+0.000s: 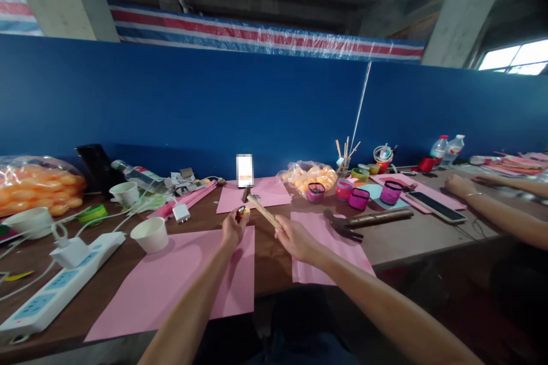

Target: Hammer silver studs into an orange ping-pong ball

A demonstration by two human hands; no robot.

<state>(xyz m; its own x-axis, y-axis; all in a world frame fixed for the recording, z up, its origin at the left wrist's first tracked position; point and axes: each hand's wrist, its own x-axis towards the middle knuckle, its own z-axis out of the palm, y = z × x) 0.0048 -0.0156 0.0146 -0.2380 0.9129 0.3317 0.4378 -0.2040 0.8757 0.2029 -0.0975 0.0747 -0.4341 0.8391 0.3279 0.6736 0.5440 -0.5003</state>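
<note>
My right hand (297, 238) is wrapped round the light wooden handle of a small hammer (263, 210). The hammer's dark head points away, over the pink paper (278, 191) at the back. Close to the left of the handle, my left hand (232, 231) pinches a small round orange thing (243, 211) with dark, shiny parts; its kind is too small to make out. Both hands are above the brown table. A larger claw hammer (379, 217) lies to the right, its head on another pink sheet (319, 262).
Left are a power strip (60, 282) with cables, a paper cup (149, 235) and a bag of orange balls (40, 185). Behind stand a lit phone (245, 170) and another bag of balls (310, 175). Purple tubs (358, 198) and a co-worker's arm (500, 208) are right.
</note>
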